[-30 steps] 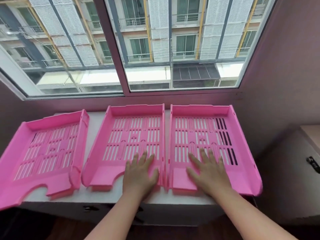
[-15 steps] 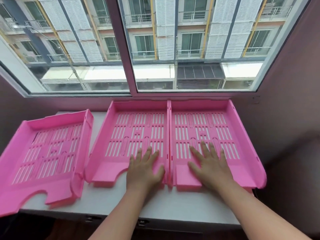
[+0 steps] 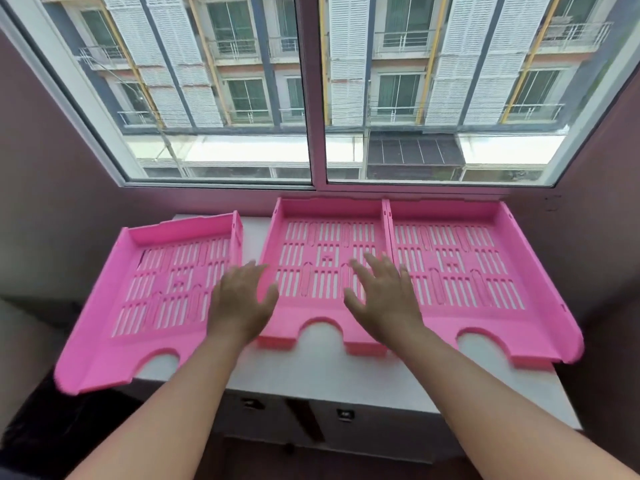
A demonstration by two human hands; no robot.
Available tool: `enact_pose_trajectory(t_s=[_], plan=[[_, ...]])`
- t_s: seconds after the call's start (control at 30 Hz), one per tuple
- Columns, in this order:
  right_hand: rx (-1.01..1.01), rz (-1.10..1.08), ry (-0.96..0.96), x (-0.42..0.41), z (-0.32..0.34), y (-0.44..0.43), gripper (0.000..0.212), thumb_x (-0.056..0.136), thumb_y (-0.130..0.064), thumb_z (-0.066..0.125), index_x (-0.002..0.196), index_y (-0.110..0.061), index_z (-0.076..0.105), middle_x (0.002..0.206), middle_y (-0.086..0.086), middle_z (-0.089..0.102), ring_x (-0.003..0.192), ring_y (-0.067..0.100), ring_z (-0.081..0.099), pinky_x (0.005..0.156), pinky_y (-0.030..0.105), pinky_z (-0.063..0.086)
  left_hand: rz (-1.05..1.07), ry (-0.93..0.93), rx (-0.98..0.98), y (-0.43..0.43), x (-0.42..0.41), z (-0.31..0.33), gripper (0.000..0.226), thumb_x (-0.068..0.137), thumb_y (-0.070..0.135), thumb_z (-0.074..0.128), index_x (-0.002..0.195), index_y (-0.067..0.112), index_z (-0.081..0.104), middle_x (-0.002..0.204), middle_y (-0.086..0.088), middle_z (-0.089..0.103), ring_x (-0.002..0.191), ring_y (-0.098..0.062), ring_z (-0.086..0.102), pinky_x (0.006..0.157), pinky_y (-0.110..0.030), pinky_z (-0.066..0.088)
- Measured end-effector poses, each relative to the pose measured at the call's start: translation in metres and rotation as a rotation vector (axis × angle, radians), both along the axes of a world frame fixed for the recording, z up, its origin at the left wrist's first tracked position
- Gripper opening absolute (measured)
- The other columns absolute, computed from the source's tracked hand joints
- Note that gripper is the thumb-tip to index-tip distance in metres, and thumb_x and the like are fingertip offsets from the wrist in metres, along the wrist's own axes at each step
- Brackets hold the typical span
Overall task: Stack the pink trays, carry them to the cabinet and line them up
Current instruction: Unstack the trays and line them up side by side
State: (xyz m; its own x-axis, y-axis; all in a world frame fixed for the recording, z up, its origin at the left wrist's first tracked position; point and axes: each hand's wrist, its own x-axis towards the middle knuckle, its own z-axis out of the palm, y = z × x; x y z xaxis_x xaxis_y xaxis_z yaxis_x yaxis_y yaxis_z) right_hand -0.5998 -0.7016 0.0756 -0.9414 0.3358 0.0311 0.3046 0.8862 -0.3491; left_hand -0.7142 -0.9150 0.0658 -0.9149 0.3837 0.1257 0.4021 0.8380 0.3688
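Three pink slotted trays lie flat on a white cabinet top (image 3: 322,372) below a window. The middle tray (image 3: 325,237) and the right tray (image 3: 485,271) sit side by side, touching, pushed back against the wall. The left tray (image 3: 162,292) is apart from them, angled, with its front corner hanging past the cabinet's edge. My left hand (image 3: 242,299) hovers over the gap between the left and middle trays, fingers spread, holding nothing. My right hand (image 3: 384,296) is spread over the right part of the middle tray, also holding nothing.
A large window (image 3: 311,88) rises directly behind the trays. Dark walls close in on both sides. The cabinet has drawers with small handles (image 3: 344,414) under its top. A dark floor lies below at the left.
Both hands have left the seam between the middle and right trays and shifted left. Those two trays now sit farther back, against the wall. The view has tilted and moved closer.
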Motion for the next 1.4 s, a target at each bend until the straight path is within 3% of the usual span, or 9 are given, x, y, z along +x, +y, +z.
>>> enact_pose_trajectory(t_s=[0.13, 0.27, 0.4, 0.97, 1.03, 1.13, 1.27, 1.33, 1.4], plan=[[-0.050, 0.004, -0.183, -0.026, -0.023, -0.046, 0.065, 0.095, -0.053, 0.037, 0.155, -0.038, 0.017, 0.166, 0.002, 0.010, 0.152, 0.031, 0.002, 0.122, 0.054, 0.002, 0.188, -0.081, 0.018, -0.073, -0.034, -0.007, 0.050, 0.092, 0.040, 0.040, 0.138, 0.021, 0.047, 0.145, -0.003, 0.050, 0.135, -0.027, 0.040, 0.109, -0.051, 0.035], [-0.039, -0.074, -0.322, -0.042, -0.048, -0.066, 0.068, 0.094, -0.059, 0.030, 0.155, -0.041, 0.008, 0.167, 0.003, 0.001, 0.152, 0.036, -0.004, 0.120, 0.059, 0.001, 0.220, -0.261, -0.146, -0.112, -0.045, -0.039, 0.061, 0.093, 0.047, 0.035, 0.151, 0.030, 0.026, 0.163, -0.002, 0.018, 0.149, -0.030, 0.013, 0.119, -0.054, 0.015], [0.025, -0.118, -0.362, -0.049, -0.059, -0.074, 0.068, 0.092, -0.066, 0.018, 0.154, -0.045, -0.001, 0.166, 0.003, -0.009, 0.150, 0.038, -0.011, 0.119, 0.060, -0.004, 0.151, -0.262, -0.299, -0.108, -0.051, -0.060, 0.078, 0.088, 0.071, 0.019, 0.154, 0.035, -0.003, 0.163, -0.004, -0.012, 0.150, -0.033, -0.009, 0.118, -0.054, -0.002], [0.109, -0.154, -0.390, -0.054, -0.070, -0.078, 0.062, 0.091, -0.067, 0.002, 0.145, -0.047, -0.023, 0.160, 0.003, -0.025, 0.147, 0.037, -0.023, 0.119, 0.058, -0.006, -0.114, -0.180, -0.361, -0.050, -0.117, -0.072, 0.081, 0.084, 0.076, -0.003, 0.153, 0.034, -0.011, 0.161, -0.008, -0.018, 0.149, -0.032, -0.016, 0.118, -0.054, -0.009], [0.089, -0.149, -0.403, -0.056, -0.070, -0.077, 0.064, 0.092, -0.068, 0.004, 0.148, -0.047, -0.019, 0.161, 0.003, -0.023, 0.147, 0.037, -0.022, 0.119, 0.059, -0.006, -0.126, -0.223, -0.304, -0.048, -0.121, -0.069, 0.077, 0.088, 0.071, 0.000, 0.154, 0.032, -0.006, 0.162, -0.008, -0.016, 0.149, -0.029, -0.015, 0.118, -0.054, -0.009], [0.068, -0.130, -0.387, -0.056, -0.061, -0.071, 0.068, 0.091, -0.071, 0.011, 0.152, -0.047, -0.009, 0.164, 0.002, -0.015, 0.150, 0.034, -0.016, 0.119, 0.059, -0.005, -0.109, -0.283, -0.034, -0.047, -0.115, -0.058, 0.075, 0.092, 0.067, 0.007, 0.155, 0.027, 0.014, 0.165, -0.005, 0.006, 0.151, -0.024, 0.000, 0.120, -0.052, -0.003], [0.212, -0.181, -0.205, -0.039, -0.038, -0.049, 0.066, 0.095, -0.061, 0.027, 0.155, -0.041, 0.010, 0.166, 0.001, 0.009, 0.153, 0.027, 0.002, 0.121, 0.053, -0.003, -0.118, -0.406, 0.358, -0.045, -0.074, -0.037, 0.078, 0.090, 0.069, 0.028, 0.153, 0.023, 0.021, 0.162, 0.000, 0.023, 0.147, -0.019, 0.022, 0.118, -0.049, 0.022], [0.259, -0.315, -0.121, -0.023, -0.030, -0.031, 0.067, 0.094, -0.050, 0.041, 0.155, -0.033, 0.019, 0.164, 0.006, 0.019, 0.152, 0.028, 0.012, 0.122, 0.053, 0.004, -0.117, -0.429, 0.410, -0.042, -0.052, -0.033, 0.076, 0.091, 0.062, 0.042, 0.154, 0.025, 0.020, 0.161, 0.002, 0.024, 0.145, -0.021, 0.028, 0.112, -0.050, 0.029], [0.148, -0.472, -0.072, -0.009, -0.028, -0.017, 0.074, 0.093, -0.040, 0.052, 0.156, -0.025, 0.017, 0.162, 0.010, 0.023, 0.150, 0.030, 0.018, 0.121, 0.050, 0.014, -0.102, -0.419, 0.408, -0.038, -0.036, -0.032, 0.078, 0.090, 0.056, 0.050, 0.154, 0.026, 0.017, 0.161, 0.003, 0.025, 0.143, -0.021, 0.031, 0.109, -0.048, 0.033]])
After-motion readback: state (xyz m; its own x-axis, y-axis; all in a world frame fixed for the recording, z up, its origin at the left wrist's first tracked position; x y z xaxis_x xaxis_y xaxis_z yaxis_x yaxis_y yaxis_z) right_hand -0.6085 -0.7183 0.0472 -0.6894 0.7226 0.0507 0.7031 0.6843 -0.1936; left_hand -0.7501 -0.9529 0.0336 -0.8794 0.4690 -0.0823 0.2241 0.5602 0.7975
